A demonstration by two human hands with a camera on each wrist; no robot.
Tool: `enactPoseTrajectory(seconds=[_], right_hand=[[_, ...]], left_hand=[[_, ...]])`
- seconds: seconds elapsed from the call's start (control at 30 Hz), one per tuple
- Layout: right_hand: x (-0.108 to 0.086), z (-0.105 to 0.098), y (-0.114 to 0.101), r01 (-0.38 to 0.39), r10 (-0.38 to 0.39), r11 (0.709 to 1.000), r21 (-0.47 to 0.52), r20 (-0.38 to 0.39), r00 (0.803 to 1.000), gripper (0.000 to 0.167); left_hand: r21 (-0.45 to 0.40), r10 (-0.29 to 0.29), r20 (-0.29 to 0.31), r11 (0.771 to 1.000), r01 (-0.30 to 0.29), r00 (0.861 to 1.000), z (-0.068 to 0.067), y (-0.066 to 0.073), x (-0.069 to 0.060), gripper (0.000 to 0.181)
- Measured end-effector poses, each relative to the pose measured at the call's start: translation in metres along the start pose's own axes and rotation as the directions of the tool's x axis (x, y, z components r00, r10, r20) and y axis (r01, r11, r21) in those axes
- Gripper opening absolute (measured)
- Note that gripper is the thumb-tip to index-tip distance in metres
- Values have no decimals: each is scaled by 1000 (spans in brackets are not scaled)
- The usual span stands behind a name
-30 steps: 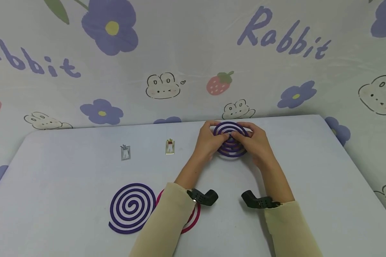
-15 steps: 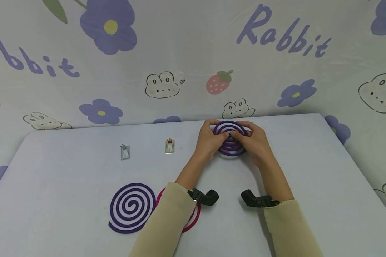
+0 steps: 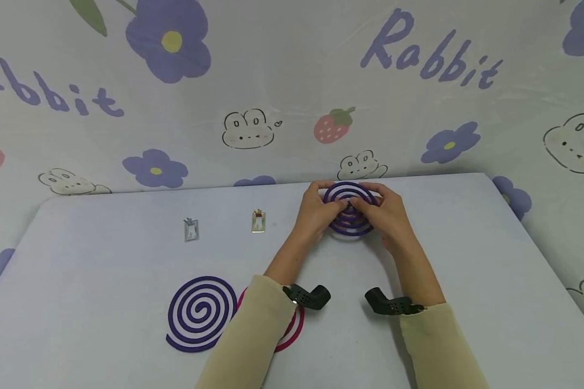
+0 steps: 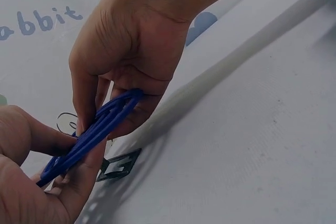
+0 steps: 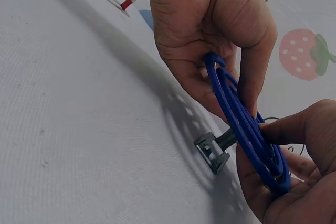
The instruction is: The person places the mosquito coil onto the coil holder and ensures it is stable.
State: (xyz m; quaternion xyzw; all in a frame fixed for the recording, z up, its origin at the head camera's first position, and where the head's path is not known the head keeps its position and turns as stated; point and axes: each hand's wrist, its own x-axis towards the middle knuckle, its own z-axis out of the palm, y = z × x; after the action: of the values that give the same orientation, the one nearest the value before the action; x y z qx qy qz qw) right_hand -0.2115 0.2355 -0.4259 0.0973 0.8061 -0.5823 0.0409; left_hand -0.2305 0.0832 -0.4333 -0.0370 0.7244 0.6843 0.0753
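Observation:
In the head view, my left hand (image 3: 315, 215) and right hand (image 3: 391, 215) hold a purple spiral (image 3: 351, 234) near the table's back edge, thumbs meeting at its centre. The left wrist view has the left hand (image 4: 39, 177) at lower left and the right hand (image 4: 136, 40) above, pinching the tilted spiral (image 4: 107, 124), blue in this view. A dark frame-shaped clip (image 4: 126, 167) shows below it; fingers partly hide how they meet. In the right wrist view, the clip (image 5: 206, 148) is beneath the spiral (image 5: 242, 129), between the right hand (image 5: 310, 166) and left hand (image 5: 210, 30).
On the white table (image 3: 102, 259), a silver clip (image 3: 191, 231) and a gold-and-red clip (image 3: 258, 221) lie left of my hands. Nearer the front are a second purple spiral (image 3: 194, 337) and a red spiral (image 3: 299, 324), partly covered by my left sleeve (image 3: 253, 329).
The head view has shifted slightly. Both hands keep their grip on the spiral, with no clear movement of the fingers.

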Motion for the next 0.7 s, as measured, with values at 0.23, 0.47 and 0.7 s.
enactPoseTrajectory(seconds=[0.23,0.47,0.7], right_hand=[[-1,-3,-1,-17,17,1000,1,2,1000,55],[0,-1,-2,21,-21,1000,12,-19,1000,55],[1,4,0,60,-59,998,6,-92,994,54]], left_hand=[[18,-10,16,1000,10,1000,0,3,0,51],[3,10,11,1000,-10,1000,0,4,1,51],[23,18,-15,1000,-17,1000,-1,7,-1,50]])
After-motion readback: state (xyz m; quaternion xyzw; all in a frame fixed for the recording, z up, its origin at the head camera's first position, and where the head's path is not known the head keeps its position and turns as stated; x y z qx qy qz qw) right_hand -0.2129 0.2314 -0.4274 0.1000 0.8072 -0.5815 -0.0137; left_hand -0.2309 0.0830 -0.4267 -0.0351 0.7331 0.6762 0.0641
